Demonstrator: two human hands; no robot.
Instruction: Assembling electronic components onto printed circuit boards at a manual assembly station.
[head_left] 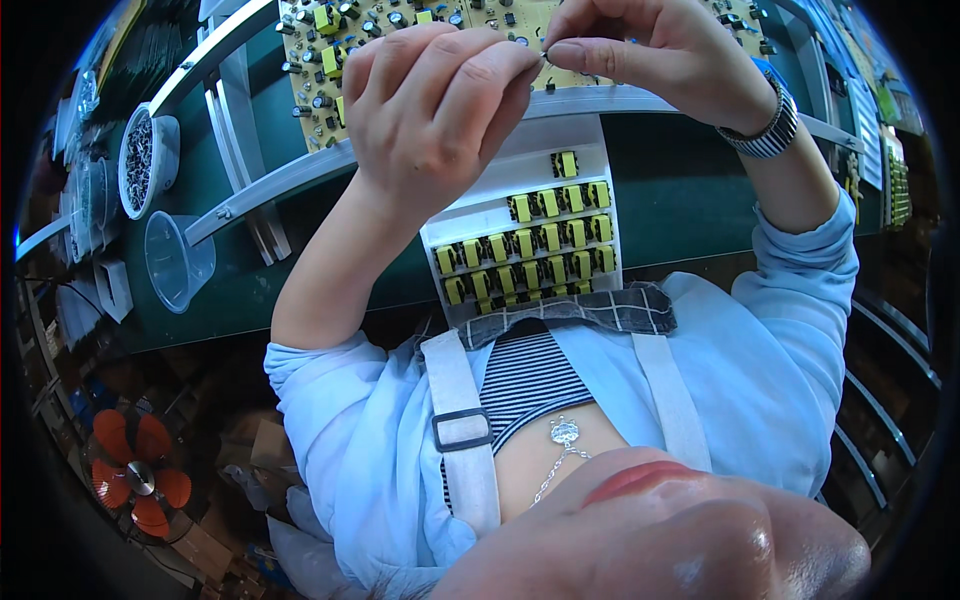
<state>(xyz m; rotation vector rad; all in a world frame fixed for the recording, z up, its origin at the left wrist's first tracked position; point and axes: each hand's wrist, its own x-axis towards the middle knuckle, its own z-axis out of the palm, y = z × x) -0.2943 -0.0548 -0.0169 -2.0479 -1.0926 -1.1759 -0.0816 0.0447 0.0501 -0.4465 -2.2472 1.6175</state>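
Note:
My left hand is closed over the near side of a panel of tan circuit boards, its fingertips pressed together. From the other side my right hand pinches with thumb and forefinger. The two sets of fingertips almost meet, and a small dark electronic component shows at the right thumb tip. What the left fingers hold, if anything, is hidden. Black capacitors and yellow transformers stand on the boards. Below my hands a white tray carries rows of yellow-and-black transformers.
A metal rail frame borders the boards on a green table. At left stand a white tub of small parts and a clear plastic cup. An orange-bladed fan is lower left. Cartons and plastic bags lie near it.

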